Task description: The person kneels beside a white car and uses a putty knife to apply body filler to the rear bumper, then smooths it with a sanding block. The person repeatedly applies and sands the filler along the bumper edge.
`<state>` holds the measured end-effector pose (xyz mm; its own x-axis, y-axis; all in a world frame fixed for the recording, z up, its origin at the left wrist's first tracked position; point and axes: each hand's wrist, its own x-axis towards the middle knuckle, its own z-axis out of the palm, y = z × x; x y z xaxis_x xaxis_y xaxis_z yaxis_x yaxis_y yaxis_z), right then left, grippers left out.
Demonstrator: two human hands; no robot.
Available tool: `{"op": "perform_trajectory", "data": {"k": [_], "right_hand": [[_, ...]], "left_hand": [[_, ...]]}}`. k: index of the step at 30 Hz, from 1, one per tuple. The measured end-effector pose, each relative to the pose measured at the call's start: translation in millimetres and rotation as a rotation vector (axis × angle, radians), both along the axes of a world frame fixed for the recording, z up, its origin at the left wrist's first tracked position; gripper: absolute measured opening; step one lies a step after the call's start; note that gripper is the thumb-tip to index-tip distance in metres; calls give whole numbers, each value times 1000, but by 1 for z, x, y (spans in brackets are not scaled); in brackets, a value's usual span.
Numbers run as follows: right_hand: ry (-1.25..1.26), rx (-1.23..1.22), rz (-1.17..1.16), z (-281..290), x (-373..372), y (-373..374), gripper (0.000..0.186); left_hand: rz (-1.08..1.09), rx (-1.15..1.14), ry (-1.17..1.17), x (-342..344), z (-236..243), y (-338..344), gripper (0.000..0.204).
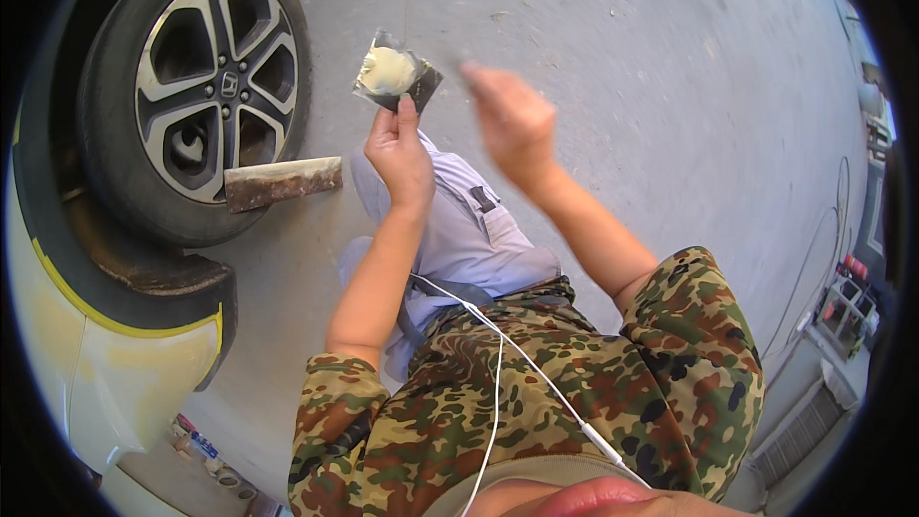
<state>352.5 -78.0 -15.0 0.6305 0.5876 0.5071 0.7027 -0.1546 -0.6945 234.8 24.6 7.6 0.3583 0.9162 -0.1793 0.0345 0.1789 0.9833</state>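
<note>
My left hand (400, 158) grips a small dark flat plate (419, 94) by its near edge, thumb on top. A mound of pale cream putty (388, 70) lies on the plate. Just to the right, my right hand (512, 120) is raised with its fingers curled together, apart from the plate. Motion blurs it, and I cannot make out what is between its fingertips. Left of my left hand, a brown block with a pale top (284, 183) rests against the car wheel (225, 86).
At the left, the car's body panel (115, 373) has yellow tape (124, 325) along its wheel arch. Grey concrete floor (651, 86) spreads ahead and right. A cable (809, 268) and a rack of items (847, 311) stand far right. White earphone cords (498, 330) hang over my shirt.
</note>
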Motion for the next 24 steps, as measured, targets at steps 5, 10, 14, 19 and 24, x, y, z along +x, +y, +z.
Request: {"op": "perform_trajectory", "data": {"k": [5,10,14,19,24], "right_hand": [[262,-1036,39,-39,10,3,11],[794,-515,100,-65,56,-37,19],[1238,-607,400,-81,84,-56,26],[964,-805,482,-98,95,-62,27],[1703,-20,584,-76,96,-67,28]], "left_hand": [[-9,20,-91,-3,13,-9,19],[80,-82,-189,-9,15,11,18],[62,-150,-244,-12,15,13,16],[-15,-204,-238,-12,13,18,13],[-143,-366,-218,-17,10,17,14]]}}
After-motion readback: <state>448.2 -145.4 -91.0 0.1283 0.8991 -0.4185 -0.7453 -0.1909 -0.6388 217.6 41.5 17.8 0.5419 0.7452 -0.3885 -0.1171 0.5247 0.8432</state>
